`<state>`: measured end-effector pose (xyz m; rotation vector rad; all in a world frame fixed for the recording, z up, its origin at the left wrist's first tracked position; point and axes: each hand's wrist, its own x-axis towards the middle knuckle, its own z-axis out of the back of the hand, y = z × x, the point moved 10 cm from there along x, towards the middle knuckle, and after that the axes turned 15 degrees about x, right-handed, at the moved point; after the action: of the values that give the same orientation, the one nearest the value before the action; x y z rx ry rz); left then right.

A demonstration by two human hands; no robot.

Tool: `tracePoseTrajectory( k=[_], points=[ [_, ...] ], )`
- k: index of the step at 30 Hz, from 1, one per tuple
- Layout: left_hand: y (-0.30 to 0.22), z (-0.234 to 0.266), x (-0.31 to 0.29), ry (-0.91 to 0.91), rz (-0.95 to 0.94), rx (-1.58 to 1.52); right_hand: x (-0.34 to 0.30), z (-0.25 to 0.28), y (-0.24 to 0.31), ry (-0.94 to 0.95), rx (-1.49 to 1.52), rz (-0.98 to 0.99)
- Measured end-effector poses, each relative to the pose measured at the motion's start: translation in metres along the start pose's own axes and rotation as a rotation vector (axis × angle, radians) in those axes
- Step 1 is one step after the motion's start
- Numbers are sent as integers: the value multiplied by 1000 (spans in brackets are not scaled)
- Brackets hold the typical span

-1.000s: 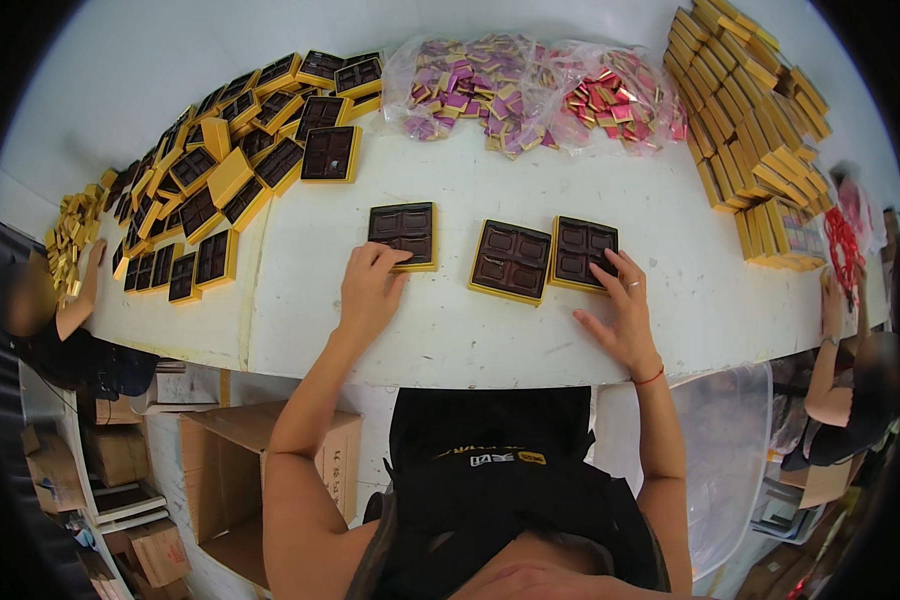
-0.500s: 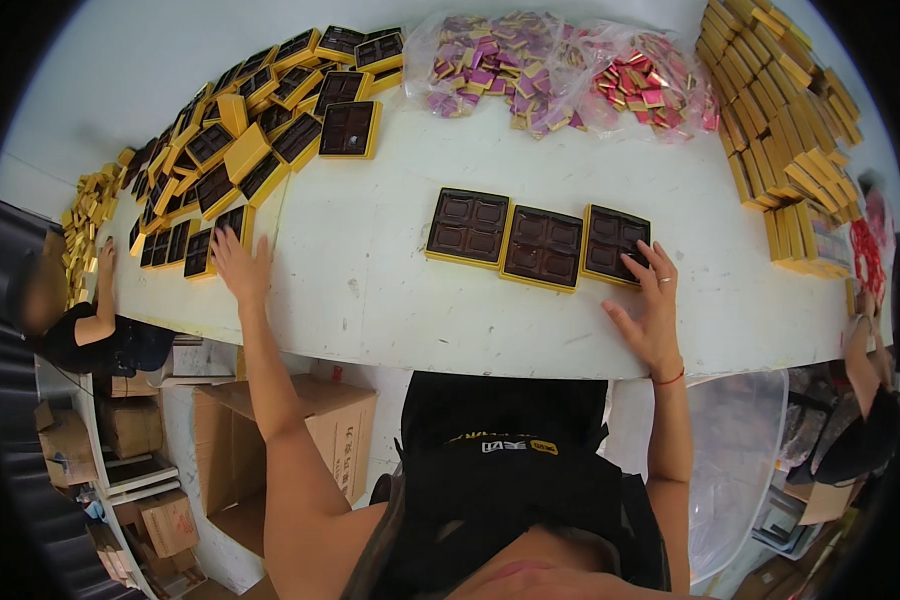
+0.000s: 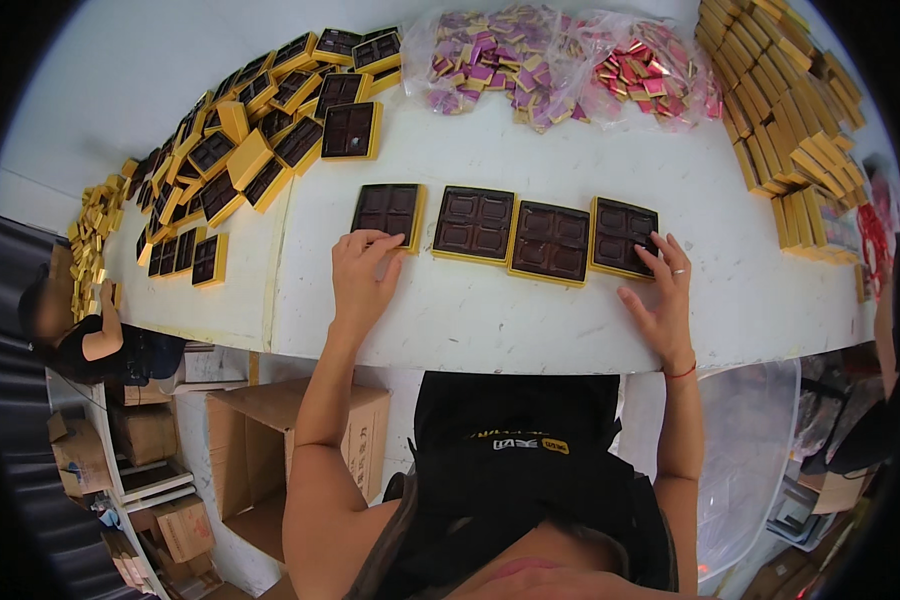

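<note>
My left hand (image 3: 365, 278) grips the near edge of a yellow-gold box with a dark brown moulded tray (image 3: 387, 210), its fingers curled over the rim. To the right stand three more such boxes in an uneven row: a left one (image 3: 474, 222), a middle one (image 3: 549, 242) set slightly nearer, and a right one (image 3: 624, 235). Against the right box's right side, my right hand (image 3: 660, 300) rests its fingertips, with the thumb spread apart below. Each tray has square hollows, and I see nothing in them.
A heap of similar boxes (image 3: 230, 150) lies at left on the white table (image 3: 440, 320). Clear bags hold purple pieces (image 3: 490, 65) and red pieces (image 3: 645, 80). Stacked gold boxes (image 3: 780, 110) rise at right. A co-worker (image 3: 95, 335) sits at far left.
My left hand has moved right from the heap, bringing one box to the left of the row. My right hand stays at the right box. The whole view has shifted slightly.
</note>
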<state>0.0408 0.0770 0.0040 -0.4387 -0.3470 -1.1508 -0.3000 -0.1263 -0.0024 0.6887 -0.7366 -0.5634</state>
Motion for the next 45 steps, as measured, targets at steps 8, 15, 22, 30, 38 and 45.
tracePoseTrajectory(
  k=[8,15,22,30,38,45],
  points=[
    [-36,-13,18,88,-73,55,-2,-15,12,86,-41,17],
    [-17,-26,17,134,165,-207,0,0,-1,11,-32,-59],
    [5,-4,14,320,-4,-262,-1,-4,10,-4,-114,-6],
    [-34,-37,33,465,-153,-558,8,-5,1,7,-267,-13],
    [-39,-54,148,90,-183,-515,62,5,41,4,-80,178],
    [-34,-171,288,-102,-3,40,266,-190,22,391,113,79]
  ],
)
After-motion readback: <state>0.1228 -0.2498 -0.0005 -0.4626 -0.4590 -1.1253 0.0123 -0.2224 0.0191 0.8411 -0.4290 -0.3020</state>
